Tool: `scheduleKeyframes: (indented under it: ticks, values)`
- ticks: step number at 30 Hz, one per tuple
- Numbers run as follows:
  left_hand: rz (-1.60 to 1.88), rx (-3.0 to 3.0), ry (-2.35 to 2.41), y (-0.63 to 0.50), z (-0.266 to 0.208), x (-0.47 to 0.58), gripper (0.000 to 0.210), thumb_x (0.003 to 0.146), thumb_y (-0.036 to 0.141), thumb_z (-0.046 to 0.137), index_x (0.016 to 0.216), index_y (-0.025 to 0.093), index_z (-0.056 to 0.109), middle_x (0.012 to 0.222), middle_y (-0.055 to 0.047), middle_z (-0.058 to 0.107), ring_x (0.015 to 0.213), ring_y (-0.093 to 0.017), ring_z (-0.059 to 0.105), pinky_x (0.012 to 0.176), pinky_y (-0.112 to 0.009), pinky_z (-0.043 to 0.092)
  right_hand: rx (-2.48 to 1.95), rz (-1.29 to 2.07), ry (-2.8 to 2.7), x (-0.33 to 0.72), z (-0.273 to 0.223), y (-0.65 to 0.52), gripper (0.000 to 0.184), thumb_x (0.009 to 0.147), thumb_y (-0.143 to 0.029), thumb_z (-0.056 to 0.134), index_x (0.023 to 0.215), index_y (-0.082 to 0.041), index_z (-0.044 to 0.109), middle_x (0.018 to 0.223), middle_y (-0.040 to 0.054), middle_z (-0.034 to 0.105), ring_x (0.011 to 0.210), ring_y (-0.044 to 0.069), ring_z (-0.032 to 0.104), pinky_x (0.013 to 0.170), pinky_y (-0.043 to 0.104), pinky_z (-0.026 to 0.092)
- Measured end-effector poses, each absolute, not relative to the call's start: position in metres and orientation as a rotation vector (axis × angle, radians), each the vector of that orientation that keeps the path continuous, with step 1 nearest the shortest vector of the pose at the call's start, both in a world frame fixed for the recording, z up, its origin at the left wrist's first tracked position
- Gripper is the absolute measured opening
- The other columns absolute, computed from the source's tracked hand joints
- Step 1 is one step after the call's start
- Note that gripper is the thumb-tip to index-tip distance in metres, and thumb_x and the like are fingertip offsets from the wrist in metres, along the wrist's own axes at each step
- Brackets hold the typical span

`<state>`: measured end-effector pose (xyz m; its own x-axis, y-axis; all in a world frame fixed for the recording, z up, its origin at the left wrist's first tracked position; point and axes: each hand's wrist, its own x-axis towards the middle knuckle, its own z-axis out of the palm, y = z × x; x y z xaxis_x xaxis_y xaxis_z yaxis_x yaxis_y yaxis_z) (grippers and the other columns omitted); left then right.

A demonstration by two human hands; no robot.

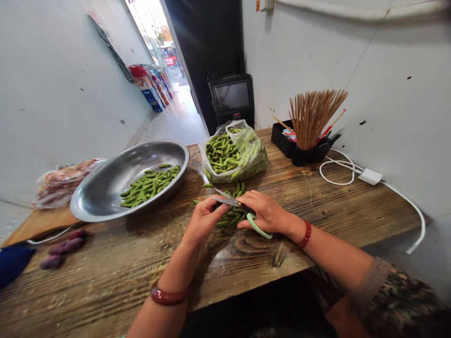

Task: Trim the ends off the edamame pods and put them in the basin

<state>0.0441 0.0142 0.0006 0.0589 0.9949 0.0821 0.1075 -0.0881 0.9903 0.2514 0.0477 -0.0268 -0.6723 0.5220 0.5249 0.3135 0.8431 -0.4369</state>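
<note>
Green-handled scissors (238, 204) in right hand (269, 213); left hand (201, 223) pinched at blades (229, 200), can't tell on what. I'd keep fingertips (223, 209) clear.

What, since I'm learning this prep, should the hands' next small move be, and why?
Probably a careful snip: the right hand holds the scissors slightly open at the left hand, above loose pods. Whether one is pinched there is unclear.

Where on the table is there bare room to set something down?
The table has two bare patches: right, between the right hand and the cable; and front left, between the purple pieces and the left arm. It is crowded around the left hand: scissors, loose pods, the bag beyond.
</note>
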Motion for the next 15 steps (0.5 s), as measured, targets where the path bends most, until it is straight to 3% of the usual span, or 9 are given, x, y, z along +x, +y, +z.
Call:
scheduleKeyframes:
  ticks: [15]
  values:
    - [1.163,1.489,1.22,0.0147,0.0031,0.0449,0.013,0.074,0.026,0.071,0.082,0.016,0.075,0.083,-0.005,0.07,0.08,-0.019,0.06,0.079,-0.03,0.045,-0.604,0.333,-2.354,0.253,-0.0352,0.0512,0.051,0.083,-0.046,0.067,0.12,-0.014,0.052,0.097,0.0104,0.061,0.087,0.024,0.052,0.076,0.037,0.048]
